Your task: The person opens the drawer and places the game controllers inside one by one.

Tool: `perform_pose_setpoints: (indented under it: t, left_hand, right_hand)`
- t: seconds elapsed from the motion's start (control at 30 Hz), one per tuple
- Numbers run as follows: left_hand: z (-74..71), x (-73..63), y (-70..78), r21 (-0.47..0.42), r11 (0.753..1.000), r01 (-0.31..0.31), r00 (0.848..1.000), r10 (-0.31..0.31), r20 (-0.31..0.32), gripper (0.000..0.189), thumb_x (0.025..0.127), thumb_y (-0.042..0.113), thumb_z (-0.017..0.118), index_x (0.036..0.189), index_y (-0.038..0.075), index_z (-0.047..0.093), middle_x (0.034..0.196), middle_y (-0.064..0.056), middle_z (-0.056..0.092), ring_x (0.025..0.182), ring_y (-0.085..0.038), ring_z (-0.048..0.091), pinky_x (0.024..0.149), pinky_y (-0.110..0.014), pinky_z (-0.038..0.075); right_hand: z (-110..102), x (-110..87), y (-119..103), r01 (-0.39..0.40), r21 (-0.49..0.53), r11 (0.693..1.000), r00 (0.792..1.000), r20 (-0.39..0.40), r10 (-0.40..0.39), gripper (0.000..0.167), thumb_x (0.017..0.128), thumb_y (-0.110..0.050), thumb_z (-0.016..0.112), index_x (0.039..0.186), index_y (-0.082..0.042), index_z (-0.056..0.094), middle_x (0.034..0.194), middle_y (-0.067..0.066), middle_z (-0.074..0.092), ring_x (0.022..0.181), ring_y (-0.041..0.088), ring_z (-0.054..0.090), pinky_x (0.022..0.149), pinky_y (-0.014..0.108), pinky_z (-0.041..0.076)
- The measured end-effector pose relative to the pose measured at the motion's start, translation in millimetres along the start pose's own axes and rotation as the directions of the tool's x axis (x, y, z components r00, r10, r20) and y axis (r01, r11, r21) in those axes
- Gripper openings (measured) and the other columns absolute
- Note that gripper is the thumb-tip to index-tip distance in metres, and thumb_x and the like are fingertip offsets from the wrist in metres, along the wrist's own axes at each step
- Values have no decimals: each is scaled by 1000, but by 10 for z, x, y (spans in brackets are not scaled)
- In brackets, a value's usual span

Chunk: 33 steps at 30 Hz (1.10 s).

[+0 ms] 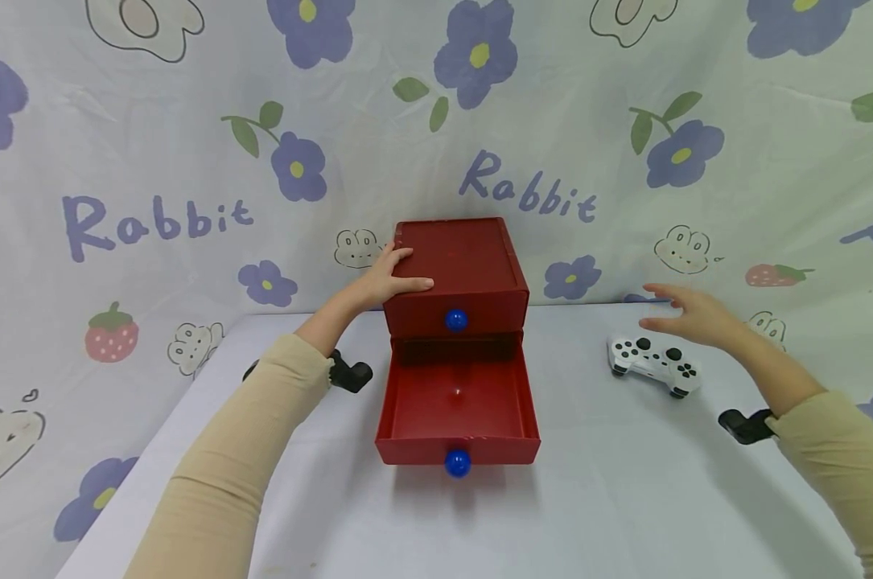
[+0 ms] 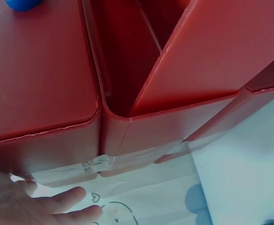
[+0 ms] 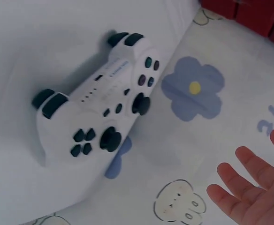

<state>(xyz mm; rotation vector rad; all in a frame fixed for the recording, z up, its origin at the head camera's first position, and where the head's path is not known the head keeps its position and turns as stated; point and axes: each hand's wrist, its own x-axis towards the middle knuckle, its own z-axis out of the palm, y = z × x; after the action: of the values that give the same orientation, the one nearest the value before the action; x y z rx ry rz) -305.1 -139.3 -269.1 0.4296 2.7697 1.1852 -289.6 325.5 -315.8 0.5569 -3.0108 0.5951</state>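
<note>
My left hand [image 1: 385,281] rests at the upper left edge of a red drawer cabinet [image 1: 454,253], fingers on its top and side. The cabinet's lower drawer [image 1: 454,402] is pulled out, and its bare red floor shows; the upper drawer with a blue knob [image 1: 456,320] is closed. In the left wrist view the left fingers [image 2: 64,199] extend beside the cabinet wall. A white game controller [image 1: 653,366] with black sticks lies on the table, right of the cabinet. Above its far side hovers my right hand [image 1: 697,316], fingers spread and apart from the controller [image 3: 95,108].
The white table [image 1: 581,498] reaches back to a hanging cloth [image 1: 378,161] printed with flowers and rabbits, close behind the cabinet. The open drawer's blue knob [image 1: 458,462] juts toward me. Black wrist mounts [image 1: 746,426] stick out from both sleeves.
</note>
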Motion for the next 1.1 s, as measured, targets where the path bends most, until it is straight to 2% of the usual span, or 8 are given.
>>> perform_pose_setpoints:
  t: [0.2,0.33,0.5,0.77,1.1]
  left_hand:
    - [-5,3,0,8,1000,10,1000,-10,-2,81,84,38,59,146,7,16,153,-8,-4,138,-30,6,107,-53,21]
    - [-7,-6,13,13,1000,16,1000,-16,0,81,84,39,58,146,8,16,153,-8,-5,139,-30,5,107,-53,20]
    - [-6,-11,22,11,1000,12,1000,-12,1,81,84,39,58,146,7,17,153,-9,-3,138,-29,6,108,-52,20]
    - [-8,-11,14,-3,1000,6,1000,-6,-1,81,84,38,59,146,7,17,153,-9,-2,138,-29,6,108,-52,20]
    - [-15,35,-52,-5,1000,-2,1000,2,-3,84,82,41,60,146,8,18,153,-8,-3,138,-29,7,107,-52,20]
  right_hand:
    - [162,-32,152,8,-20,1000,1000,-4,-8,72,85,-38,62,137,3,34,128,34,42,110,51,44,81,59,42]
    - [274,-62,234,20,3,1000,1000,-5,-20,69,85,-34,63,135,5,36,125,36,43,107,52,46,80,58,43]
    - [421,-109,343,-18,50,999,999,30,17,70,86,-36,62,135,5,34,128,37,39,111,54,40,80,59,43]
    - [589,-169,505,-67,85,994,996,70,61,74,86,-40,60,137,5,31,133,37,31,115,57,34,85,65,36]
    - [735,-233,636,-66,130,989,997,46,61,75,86,-38,61,137,8,30,135,38,27,118,58,28,90,68,28]
